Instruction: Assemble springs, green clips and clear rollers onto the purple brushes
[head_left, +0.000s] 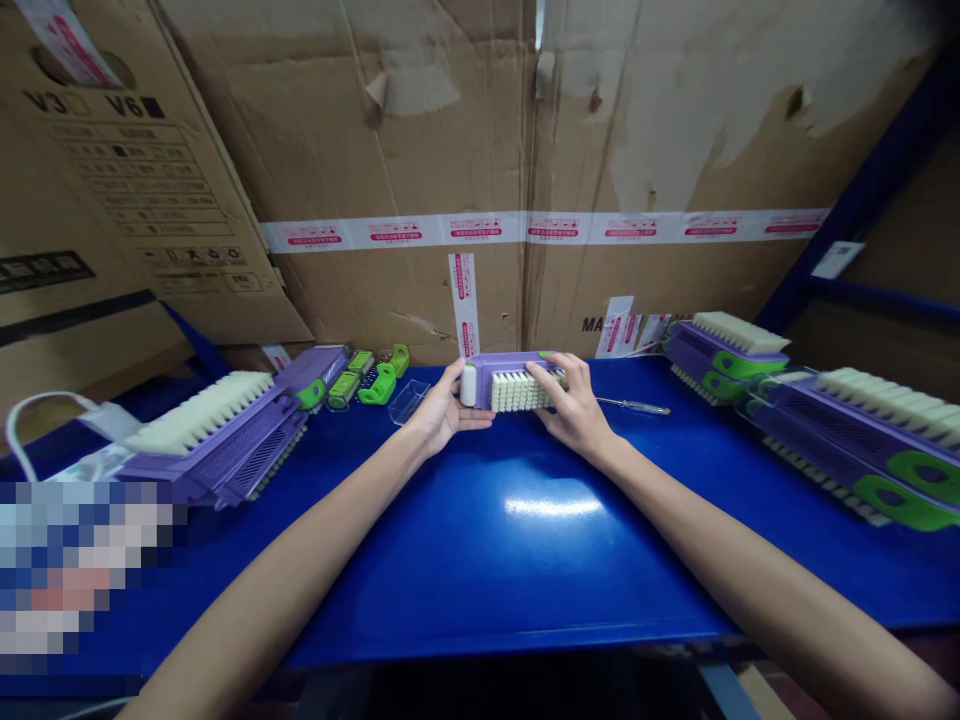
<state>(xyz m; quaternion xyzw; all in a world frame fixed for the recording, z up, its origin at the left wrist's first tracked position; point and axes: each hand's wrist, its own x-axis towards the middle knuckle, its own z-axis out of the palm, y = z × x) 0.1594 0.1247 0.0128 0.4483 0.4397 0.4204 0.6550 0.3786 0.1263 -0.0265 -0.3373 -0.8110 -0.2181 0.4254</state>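
Observation:
Over the middle of the blue table, both my hands hold a purple brush head (517, 388) with rows of cream bristles facing me and a white cap at its left end. My left hand (439, 412) grips that left end, thumb on top and fingers below. At the other end, my right hand (574, 400) wraps over the top, with fingertips on the bristles and green showing under them. Its underside and back are hidden. A screwdriver (637, 406) with a clear handle lies just right of my right hand. Left of my left hand is a clear plastic piece (409, 402).
Stacked purple brush heads with green ends stand at the left (217, 430) and right (847, 430). Several small green parts (367, 380) lie at the back left. A white cable (37, 400) runs at the far left. A cardboard wall (420, 140) closes the back of the blue table (480, 580).

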